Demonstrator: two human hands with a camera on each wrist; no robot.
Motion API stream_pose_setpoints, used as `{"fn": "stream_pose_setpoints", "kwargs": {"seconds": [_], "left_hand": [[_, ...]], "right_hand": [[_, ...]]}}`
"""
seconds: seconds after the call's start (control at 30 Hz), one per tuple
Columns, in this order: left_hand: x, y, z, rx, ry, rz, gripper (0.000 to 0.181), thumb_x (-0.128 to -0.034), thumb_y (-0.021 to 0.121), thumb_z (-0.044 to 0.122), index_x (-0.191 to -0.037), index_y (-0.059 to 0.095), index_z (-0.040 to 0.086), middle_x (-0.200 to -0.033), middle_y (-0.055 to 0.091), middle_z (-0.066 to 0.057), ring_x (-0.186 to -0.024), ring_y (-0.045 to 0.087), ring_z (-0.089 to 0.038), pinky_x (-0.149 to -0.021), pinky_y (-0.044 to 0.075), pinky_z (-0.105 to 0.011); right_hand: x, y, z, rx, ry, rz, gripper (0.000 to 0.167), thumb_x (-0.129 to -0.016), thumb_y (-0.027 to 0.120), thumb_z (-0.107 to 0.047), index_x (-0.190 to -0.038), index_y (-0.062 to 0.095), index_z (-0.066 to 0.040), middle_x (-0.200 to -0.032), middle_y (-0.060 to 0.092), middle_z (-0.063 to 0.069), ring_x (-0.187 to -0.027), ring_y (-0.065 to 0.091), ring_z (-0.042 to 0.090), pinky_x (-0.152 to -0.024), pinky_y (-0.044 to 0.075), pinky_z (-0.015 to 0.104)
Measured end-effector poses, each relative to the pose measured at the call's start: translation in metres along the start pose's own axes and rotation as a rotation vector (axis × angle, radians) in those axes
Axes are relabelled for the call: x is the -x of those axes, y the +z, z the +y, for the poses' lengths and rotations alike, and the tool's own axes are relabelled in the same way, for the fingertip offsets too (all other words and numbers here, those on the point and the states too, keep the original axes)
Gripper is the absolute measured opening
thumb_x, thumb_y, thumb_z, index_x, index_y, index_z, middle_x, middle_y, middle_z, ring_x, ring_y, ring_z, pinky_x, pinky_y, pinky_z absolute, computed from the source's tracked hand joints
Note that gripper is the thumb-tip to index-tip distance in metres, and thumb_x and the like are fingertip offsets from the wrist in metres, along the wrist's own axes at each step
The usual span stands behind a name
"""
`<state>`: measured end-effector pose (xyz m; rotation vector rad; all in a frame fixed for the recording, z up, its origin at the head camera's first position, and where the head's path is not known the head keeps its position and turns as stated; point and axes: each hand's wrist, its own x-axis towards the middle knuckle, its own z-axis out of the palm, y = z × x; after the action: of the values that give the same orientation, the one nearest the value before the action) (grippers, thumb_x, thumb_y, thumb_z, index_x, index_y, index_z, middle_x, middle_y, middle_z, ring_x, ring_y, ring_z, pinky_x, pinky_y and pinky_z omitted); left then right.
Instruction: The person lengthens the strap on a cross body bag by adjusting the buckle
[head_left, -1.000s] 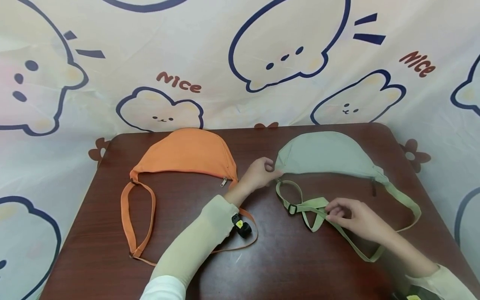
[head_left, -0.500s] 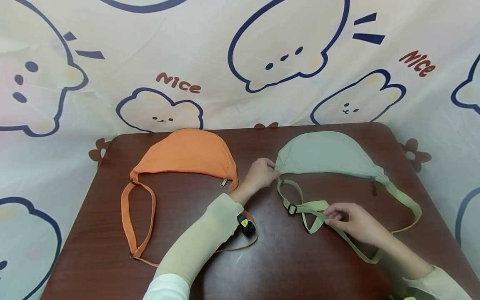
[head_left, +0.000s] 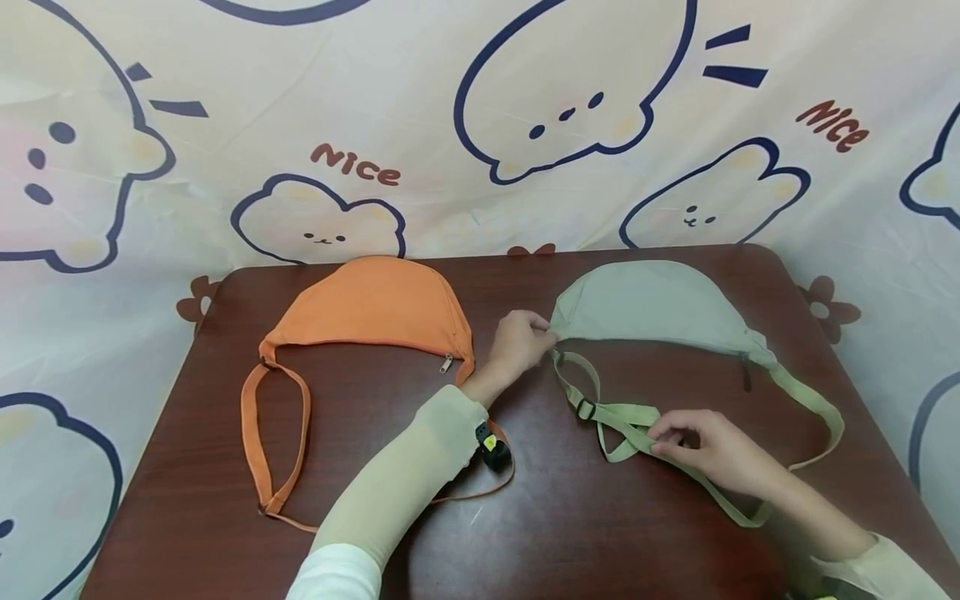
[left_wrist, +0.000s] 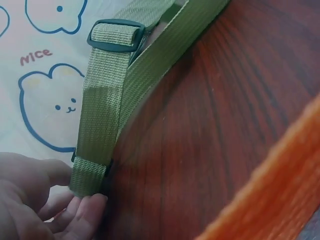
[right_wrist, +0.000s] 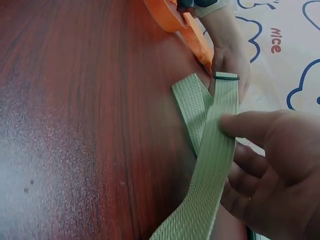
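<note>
A pale green waist bag (head_left: pixel 648 300) lies at the back right of the table. My left hand (head_left: pixel 519 343) pinches its left corner, where the green webbing strap begins; in the left wrist view the fingertips (left_wrist: pixel 87 212) hold the looped strap end (left_wrist: pixel 89 175). Further along, the strap passes through a dark slider buckle (head_left: pixel 586 409). With thumb and fingers my right hand (head_left: pixel 723 450) pinches the strap just right of that buckle. The right wrist view shows the thumb (right_wrist: pixel 250 126) lying on the flat webbing (right_wrist: pixel 212 150).
To the left lies an orange waist bag (head_left: pixel 371 304), its strap (head_left: pixel 255 433) looped toward the front and partly hidden under my left arm. Its zipper pull (head_left: pixel 447 364) hangs near my left wrist. A printed cloth (head_left: pixel 427 100) rises behind the brown table (head_left: pixel 540 533).
My left hand has shifted slightly up, raising the green bag's left corner. My right hand has moved slightly down, and the strap between the hands has shifted, its buckle tilting.
</note>
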<state>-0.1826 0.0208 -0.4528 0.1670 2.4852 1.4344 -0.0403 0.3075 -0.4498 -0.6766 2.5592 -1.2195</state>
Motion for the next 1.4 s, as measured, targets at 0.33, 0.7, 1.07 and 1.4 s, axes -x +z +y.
{"fn": "stream_pose_setpoints", "kwargs": {"seconds": [0.33, 0.7, 1.07, 1.4], "left_hand": [[-0.009, -0.009, -0.002, -0.057, 0.059, 0.056, 0.02, -0.0965, 0.071, 0.015, -0.111, 0.075, 0.001, -0.1, 0.076, -0.011, -0.071, 0.07, -0.017, -0.068, 0.055, -0.028], [-0.018, -0.015, -0.009, -0.086, 0.057, 0.118, 0.018, -0.0965, 0.071, 0.018, -0.107, 0.077, 0.004, -0.1, 0.076, -0.009, -0.087, 0.071, -0.02, -0.07, 0.055, -0.029], [-0.022, -0.021, -0.009, -0.125, 0.061, 0.169, 0.017, -0.0958, 0.071, 0.017, -0.105, 0.078, 0.004, -0.096, 0.076, -0.008, -0.087, 0.07, -0.02, -0.076, 0.055, -0.033], [-0.018, -0.022, -0.007, -0.129, 0.02, 0.136, 0.019, -0.094, 0.068, 0.018, -0.104, 0.076, 0.004, -0.097, 0.075, -0.007, -0.085, 0.068, -0.018, -0.074, 0.054, -0.032]], "right_hand": [[0.008, 0.003, 0.002, -0.148, -0.319, -0.216, 0.025, -0.09, 0.074, 0.0, -0.102, 0.071, -0.021, -0.092, 0.068, -0.005, -0.072, 0.056, 0.004, -0.059, 0.049, 0.02], [0.024, -0.006, 0.002, -0.185, -0.253, -0.521, 0.017, -0.094, 0.073, -0.008, -0.095, 0.072, -0.025, -0.086, 0.065, -0.014, -0.078, 0.059, -0.005, -0.064, 0.053, 0.021], [0.037, -0.014, 0.01, -0.195, -0.183, -0.571, 0.016, -0.089, 0.076, -0.007, -0.09, 0.073, -0.022, -0.084, 0.068, -0.012, -0.076, 0.059, -0.006, -0.061, 0.053, 0.022], [0.022, -0.019, 0.006, -0.052, -0.181, -0.442, 0.018, -0.094, 0.075, -0.013, -0.092, 0.072, -0.031, -0.082, 0.059, -0.02, -0.072, 0.054, -0.005, -0.06, 0.05, 0.02]]}}
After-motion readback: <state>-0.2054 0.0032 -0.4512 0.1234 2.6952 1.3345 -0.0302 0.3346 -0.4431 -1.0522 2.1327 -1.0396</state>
